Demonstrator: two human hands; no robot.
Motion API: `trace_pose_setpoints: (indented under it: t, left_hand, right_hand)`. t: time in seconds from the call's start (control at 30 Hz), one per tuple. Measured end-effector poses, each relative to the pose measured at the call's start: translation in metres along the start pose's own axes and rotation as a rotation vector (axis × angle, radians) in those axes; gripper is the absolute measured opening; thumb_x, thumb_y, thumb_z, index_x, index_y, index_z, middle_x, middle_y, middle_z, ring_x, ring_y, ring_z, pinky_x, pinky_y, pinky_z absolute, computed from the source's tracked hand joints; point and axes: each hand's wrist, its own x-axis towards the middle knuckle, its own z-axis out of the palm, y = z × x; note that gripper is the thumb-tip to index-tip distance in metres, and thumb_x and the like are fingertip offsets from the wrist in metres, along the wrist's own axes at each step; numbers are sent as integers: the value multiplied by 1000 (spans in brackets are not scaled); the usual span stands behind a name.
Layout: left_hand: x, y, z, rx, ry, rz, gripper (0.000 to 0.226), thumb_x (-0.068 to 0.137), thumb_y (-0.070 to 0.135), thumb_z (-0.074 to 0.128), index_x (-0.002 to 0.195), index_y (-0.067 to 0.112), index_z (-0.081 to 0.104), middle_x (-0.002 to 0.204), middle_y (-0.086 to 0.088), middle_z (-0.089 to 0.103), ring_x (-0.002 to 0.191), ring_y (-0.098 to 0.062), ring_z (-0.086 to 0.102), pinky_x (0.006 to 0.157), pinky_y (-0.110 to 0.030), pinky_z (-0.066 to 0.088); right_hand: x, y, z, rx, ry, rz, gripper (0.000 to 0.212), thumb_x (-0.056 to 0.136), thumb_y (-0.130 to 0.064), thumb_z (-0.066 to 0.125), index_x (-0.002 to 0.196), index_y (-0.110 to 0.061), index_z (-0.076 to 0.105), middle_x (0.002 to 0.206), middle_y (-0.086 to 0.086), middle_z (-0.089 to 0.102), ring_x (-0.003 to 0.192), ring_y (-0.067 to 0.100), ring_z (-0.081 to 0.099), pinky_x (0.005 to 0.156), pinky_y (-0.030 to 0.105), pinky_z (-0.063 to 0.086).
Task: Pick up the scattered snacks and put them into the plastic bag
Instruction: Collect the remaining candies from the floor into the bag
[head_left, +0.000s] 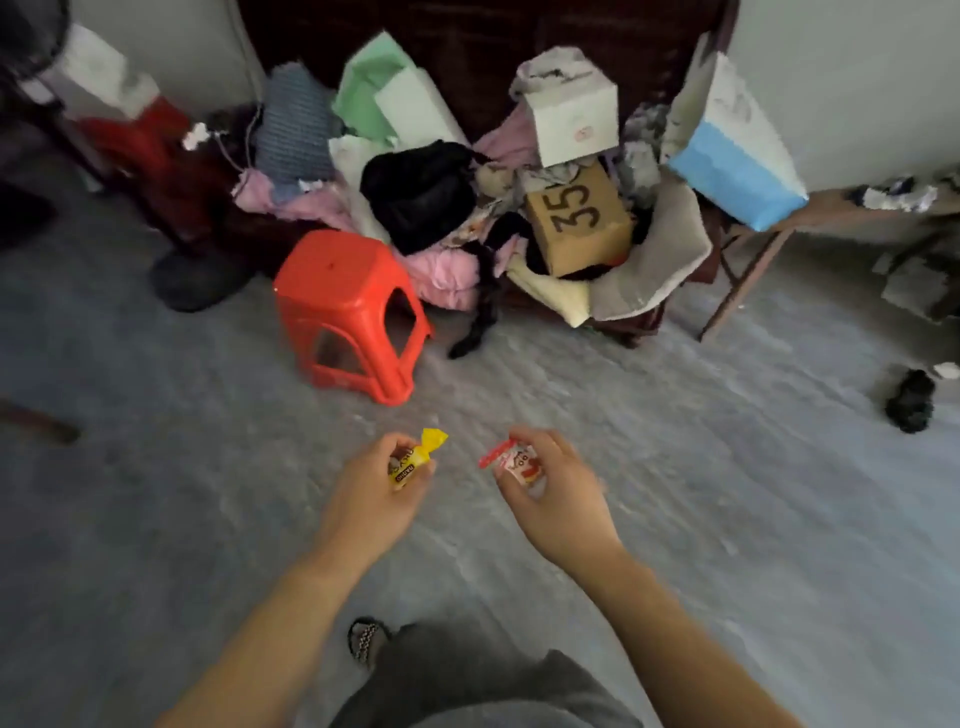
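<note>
My left hand (371, 493) grips a small yellow snack packet (415, 457), whose twisted end sticks up past my fingers. A red and white snack packet (514, 460) sits in my right hand (558, 499), fingers curled round it. Both hands hover side by side above the grey floor, a short gap between them. No plastic bag shows in this view.
A red plastic stool (345, 306) stands just beyond my hands. Behind it a pile of clothes, a cardboard box marked 35 (579, 223), a white box (574, 124) and paper bags lean on dark furniture. A black object (909, 400) lies at right. My sandalled foot (366, 639) is below.
</note>
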Motion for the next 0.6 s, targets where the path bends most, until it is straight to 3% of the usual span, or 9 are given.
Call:
trace_pose_setpoints:
  t: [0.07, 0.17, 0.27, 0.4, 0.6]
  left_hand:
    - [-9, -25, -29, -12, 104, -84, 16, 83, 26, 66, 96, 19, 59, 82, 7, 61, 76, -12, 57, 65, -21, 39]
    - [-26, -66, -74, -37, 252, -215, 21, 84, 29, 65, 101, 19, 60, 86, 7, 61, 78, -10, 55, 67, -22, 35]
    - [-37, -113, -115, -93, 345, -323, 17, 84, 28, 65, 98, 22, 58, 84, 10, 59, 76, -7, 55, 65, -22, 38]
    - [-39, -176, -172, -104, 359, -381, 11, 83, 30, 65, 89, 30, 56, 79, 13, 59, 72, -4, 55, 65, -25, 41]
    - [-25, -256, -245, -138, 463, -496, 10, 82, 27, 65, 88, 30, 57, 79, 11, 59, 72, -7, 55, 60, -16, 38]
  right_hand:
    - [15, -21, 27, -5, -99, -77, 39, 84, -29, 61, 121, -23, 52, 119, -7, 53, 97, 6, 53, 78, 11, 35]
    - [33, -59, 74, -27, -228, -186, 36, 82, -25, 64, 116, -20, 56, 113, -4, 57, 93, 5, 52, 81, 12, 34]
    - [51, -102, 129, -74, -319, -273, 36, 81, -27, 65, 115, -19, 57, 113, -2, 59, 101, 13, 55, 86, 18, 36]
    - [70, -166, 202, -97, -400, -374, 40, 79, -33, 59, 114, -16, 57, 110, 0, 60, 98, 15, 57, 83, 16, 35]
    - [99, -240, 291, -146, -543, -502, 38, 80, -21, 68, 115, -14, 58, 109, 2, 60, 95, 11, 53, 82, 9, 28]
